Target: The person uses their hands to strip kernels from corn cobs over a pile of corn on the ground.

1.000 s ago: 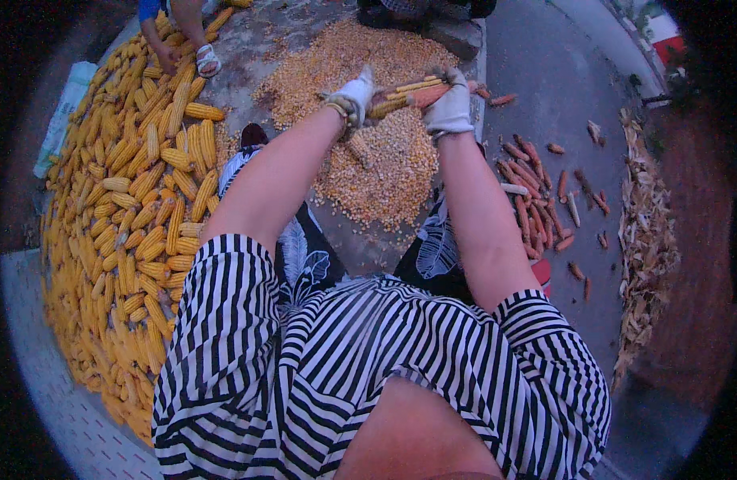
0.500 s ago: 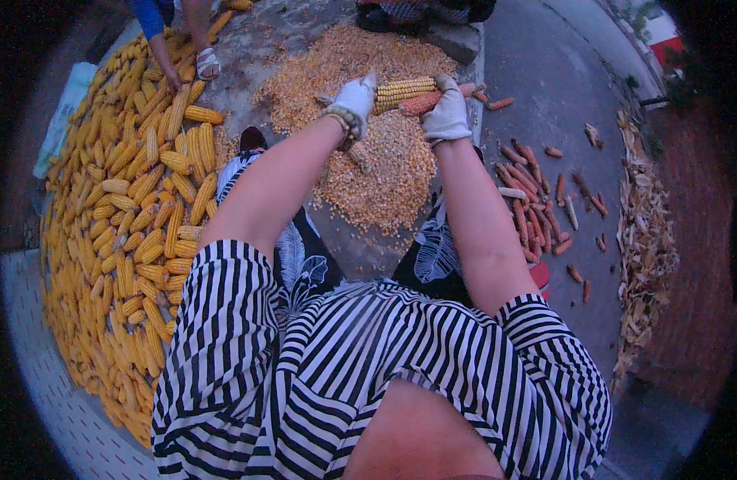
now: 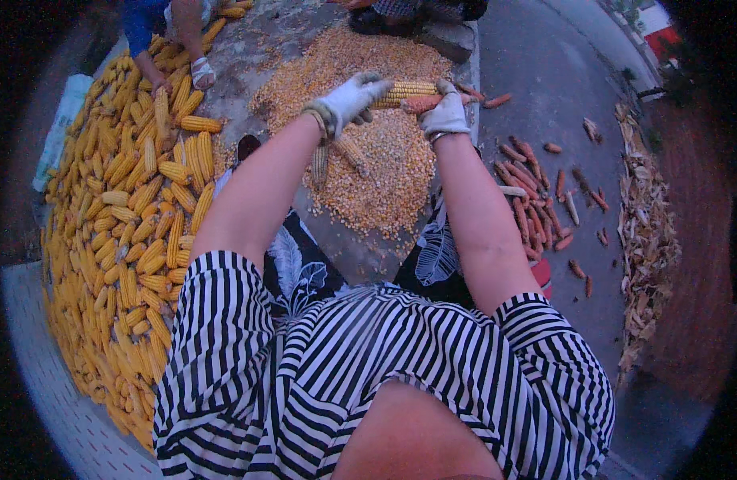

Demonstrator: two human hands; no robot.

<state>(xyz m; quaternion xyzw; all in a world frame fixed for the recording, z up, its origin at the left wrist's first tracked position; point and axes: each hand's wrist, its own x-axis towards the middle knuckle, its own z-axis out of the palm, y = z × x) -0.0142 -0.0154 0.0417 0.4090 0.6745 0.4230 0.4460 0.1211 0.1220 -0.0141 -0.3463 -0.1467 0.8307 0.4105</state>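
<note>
My right hand [image 3: 446, 114], in a white work glove, is closed around a yellow ear of corn [image 3: 411, 90] and a bare reddish corn cob [image 3: 426, 103]. The two lie side by side, held level above the heap of loose kernels [image 3: 384, 172]. My left hand [image 3: 346, 102], also gloved, is at the left end of the ear, its fingers stretched out and apart. Whether its fingertips still touch the ear I cannot tell. Below that wrist, a partly stripped cob [image 3: 351, 154] rests on the kernels.
A large pile of yellow corn ears [image 3: 136, 240] spreads along my left. Stripped reddish cobs [image 3: 536, 200] lie on the pavement at my right, with dry husks [image 3: 644, 240] farther out. Another person's hand [image 3: 160, 82] reaches into the pile at the far left; someone else's shoes [image 3: 376, 22] show at the top.
My left hand has loosened from the ear's left end and drawn back leftward, its fingers spreading. My right hand keeps hold of both ear and cob. The other person's arm has shifted slightly.
</note>
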